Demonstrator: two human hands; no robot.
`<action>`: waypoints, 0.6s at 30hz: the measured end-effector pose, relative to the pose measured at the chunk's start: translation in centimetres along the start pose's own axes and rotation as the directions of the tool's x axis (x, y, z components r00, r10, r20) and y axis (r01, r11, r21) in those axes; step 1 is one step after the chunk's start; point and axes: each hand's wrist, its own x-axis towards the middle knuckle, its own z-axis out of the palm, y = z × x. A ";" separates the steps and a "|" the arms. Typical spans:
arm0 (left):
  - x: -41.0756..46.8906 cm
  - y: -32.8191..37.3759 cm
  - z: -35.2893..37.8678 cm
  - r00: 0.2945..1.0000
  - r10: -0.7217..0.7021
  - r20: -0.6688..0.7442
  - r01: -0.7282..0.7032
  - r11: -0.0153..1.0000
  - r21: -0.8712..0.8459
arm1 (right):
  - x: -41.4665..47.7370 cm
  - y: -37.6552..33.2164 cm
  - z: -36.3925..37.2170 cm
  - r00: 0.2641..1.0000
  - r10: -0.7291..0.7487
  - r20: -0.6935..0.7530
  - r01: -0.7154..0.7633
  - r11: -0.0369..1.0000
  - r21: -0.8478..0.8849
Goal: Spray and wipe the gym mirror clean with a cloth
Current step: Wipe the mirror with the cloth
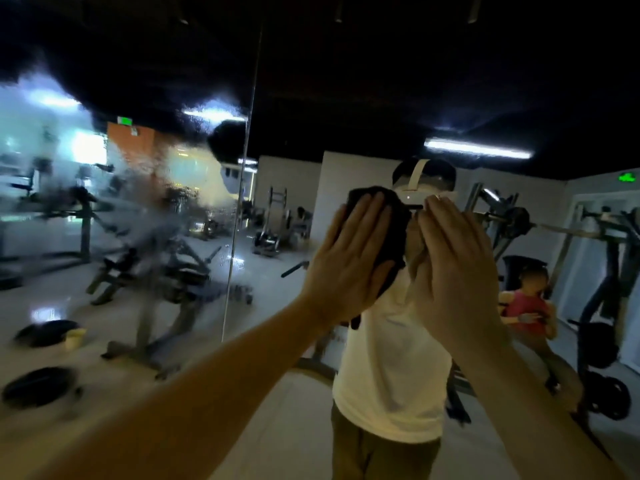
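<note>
Left hand (349, 247), fingers straight, presses a dark cloth (394, 226) flat on the mirror (294, 188) at frame centre, spreading pressure for wiping. Right hand (450, 258), fingers straight and empty, sits just beside it at the glass, probably bracing. Farther left, spray (138, 202) blurs the glass, not yet wiped.

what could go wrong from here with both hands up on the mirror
The right hand seems to lie bare on the mirror beside the dark cloth, so it may leave fresh prints. The left hand only presses the cloth flat and does not grip it, so it could slip out. The spray streaks on the mirror's left side may dry into marks before they are wiped.
</note>
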 end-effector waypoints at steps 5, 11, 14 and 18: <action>-5.1 -8.1 -0.8 0.954 -0.297 -0.028 0.298 0.954 0.031 | -2.3 -1.7 0.8 0.996 -0.019 0.085 0.022 0.999 -0.043; -10.8 -13.2 -2.0 0.716 -0.698 0.008 0.692 0.711 0.122 | -3.6 -3.0 2.6 0.987 0.048 0.155 -0.022 0.986 -0.165; -10.1 -10.9 -1.9 0.734 -0.679 0.012 0.677 0.733 0.059 | -3.7 -3.2 2.8 0.991 0.051 0.123 -0.035 0.991 -0.127; -8.9 -3.5 -0.5 0.934 -0.355 0.038 0.357 0.933 -0.055 | -3.7 -2.6 2.7 0.995 0.030 0.090 -0.024 0.998 -0.064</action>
